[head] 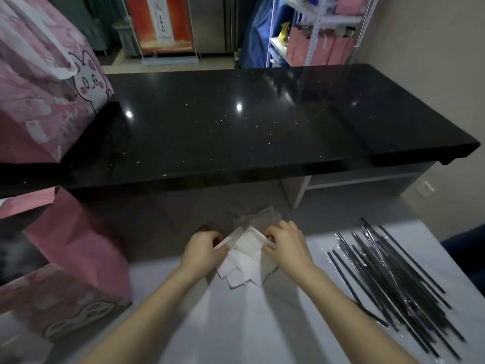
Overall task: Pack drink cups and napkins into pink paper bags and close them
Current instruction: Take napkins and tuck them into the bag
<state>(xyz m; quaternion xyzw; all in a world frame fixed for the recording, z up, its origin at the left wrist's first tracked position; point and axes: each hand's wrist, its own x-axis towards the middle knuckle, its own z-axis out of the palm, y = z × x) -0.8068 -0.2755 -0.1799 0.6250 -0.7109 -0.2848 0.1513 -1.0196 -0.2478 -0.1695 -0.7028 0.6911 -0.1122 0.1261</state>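
A loose stack of white napkins [242, 258] lies on the white work surface [275, 324] near its far edge. My left hand [203, 249] pinches the left edge of the top napkin, and my right hand [284, 245] pinches its right edge. An open pink paper bag [76, 271] with a cartoon print stands at the left, close to my left forearm. A second pink bag with a cat face [44, 82] stands on the black counter at the far left. No drink cup shows.
A pile of black wrapped straws [393, 279] lies at the right on the white surface. The raised black stone counter [236, 122] runs across behind the napkins. More pink bags [322, 48] sit on a metal shelf at the back right.
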